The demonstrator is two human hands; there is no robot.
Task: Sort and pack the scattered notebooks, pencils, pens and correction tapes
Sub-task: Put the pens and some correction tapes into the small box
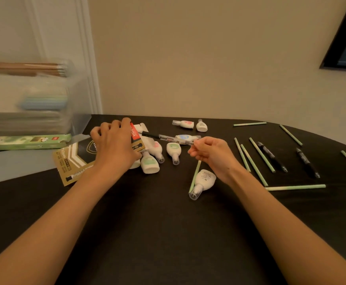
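Head view, left hand (pixel 114 147) gripping box (pixel 136 139) near table (pixel 168 233) edge, right hand (pixel 213 153) pinching pen (pixel 163 137)

Near zone: the black tabletop (pixel 168 233) gives open passage across its width. Centre: clustered correction tapes (pixel 151 161) obstruct. Right: scattered green pencils (pixel 254 165) and two black pens (pixel 272 157) leave narrow lanes between them. Left rear: stacked clear boxes (pixel 28 112) block the corner.

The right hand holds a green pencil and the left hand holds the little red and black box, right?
No. In the head view the right hand pinches a clear pen with a black cap, not a green pencil. The left hand does hold the little red and black box.
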